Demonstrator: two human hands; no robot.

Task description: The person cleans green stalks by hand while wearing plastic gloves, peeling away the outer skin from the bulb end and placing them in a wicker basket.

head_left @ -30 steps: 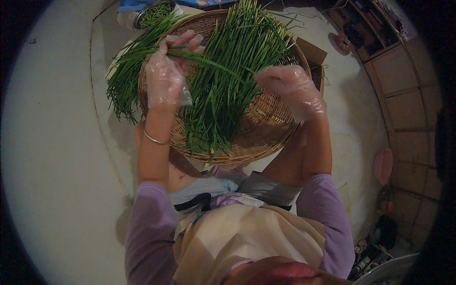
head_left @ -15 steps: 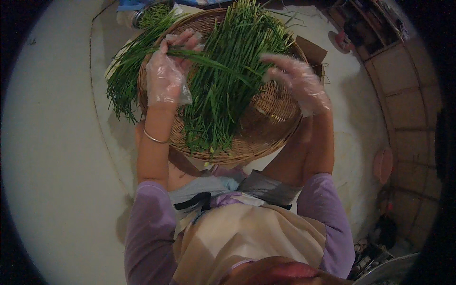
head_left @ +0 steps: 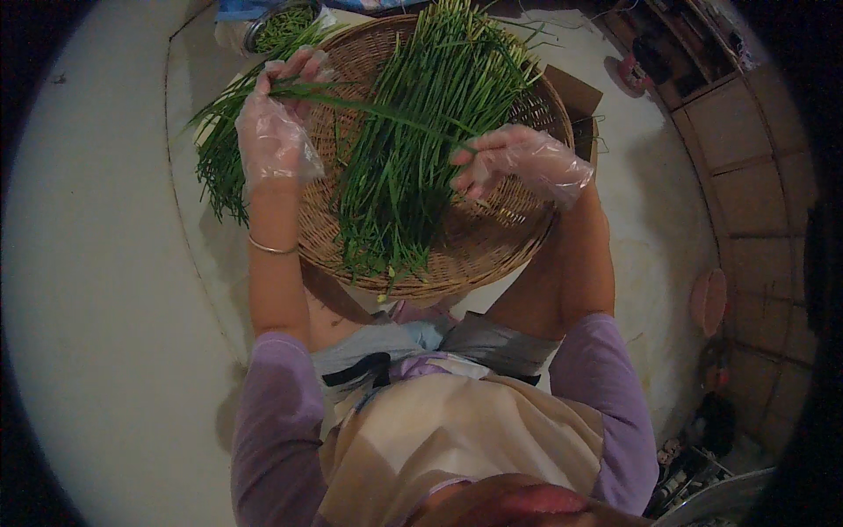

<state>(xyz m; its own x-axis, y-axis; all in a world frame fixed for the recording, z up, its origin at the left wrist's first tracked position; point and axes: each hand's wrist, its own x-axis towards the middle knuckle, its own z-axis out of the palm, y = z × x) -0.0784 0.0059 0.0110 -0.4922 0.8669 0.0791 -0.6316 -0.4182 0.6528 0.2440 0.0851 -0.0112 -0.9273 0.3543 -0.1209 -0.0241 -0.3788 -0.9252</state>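
Note:
My left hand [head_left: 274,136], in a clear plastic glove, is closed on a few long green garlic chives [head_left: 373,107] over the left side of a round wicker basket [head_left: 479,279]. The chives stretch rightward across the basket. At their right end my right hand [head_left: 527,162], gloved the same way, pinches the tips between thumb and fingers. Below them a thick heap of chives [head_left: 413,149] lies lengthwise in the basket, pale ends at the far side. Another bunch of chives [head_left: 219,171] lies outside the basket's left rim, partly behind my left hand.
A container of green pieces [head_left: 285,31] stands beyond the basket at the far left. A cardboard box [head_left: 575,92] sits behind the basket's right rim. Further right are a pink basin [head_left: 708,303] and a tiled wall [head_left: 746,184]. The basket rests by my knees.
My left hand has moved left with the chives. My right hand has come down and leftward, and its fingers have closed on the chives' right end.

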